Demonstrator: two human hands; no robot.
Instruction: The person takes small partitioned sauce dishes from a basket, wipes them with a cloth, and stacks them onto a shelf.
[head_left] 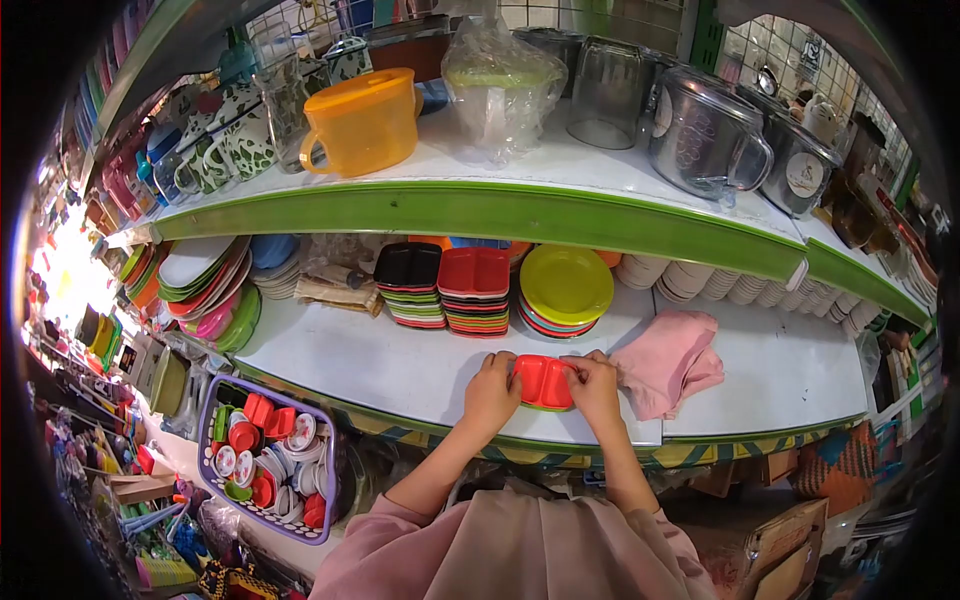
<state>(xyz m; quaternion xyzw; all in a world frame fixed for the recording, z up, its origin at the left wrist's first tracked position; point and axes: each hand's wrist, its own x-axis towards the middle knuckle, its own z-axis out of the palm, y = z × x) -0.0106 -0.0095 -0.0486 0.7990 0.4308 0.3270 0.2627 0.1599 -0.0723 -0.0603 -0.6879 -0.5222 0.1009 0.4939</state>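
On white shelf (780,385) in cluttered rm, pinching red dish (531,381) w/ L hand (491,392) & R hand (598,390) fingers (572,371). Got pink cloth (670,363) to R, stacked plates (566,285) behind.

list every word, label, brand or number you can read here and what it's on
No text is readable.
Round white label on the lidded container, upper right: too small.
Black-and-white tag by the wire grid: too small and blurred.
Red dish: no lettering visible.
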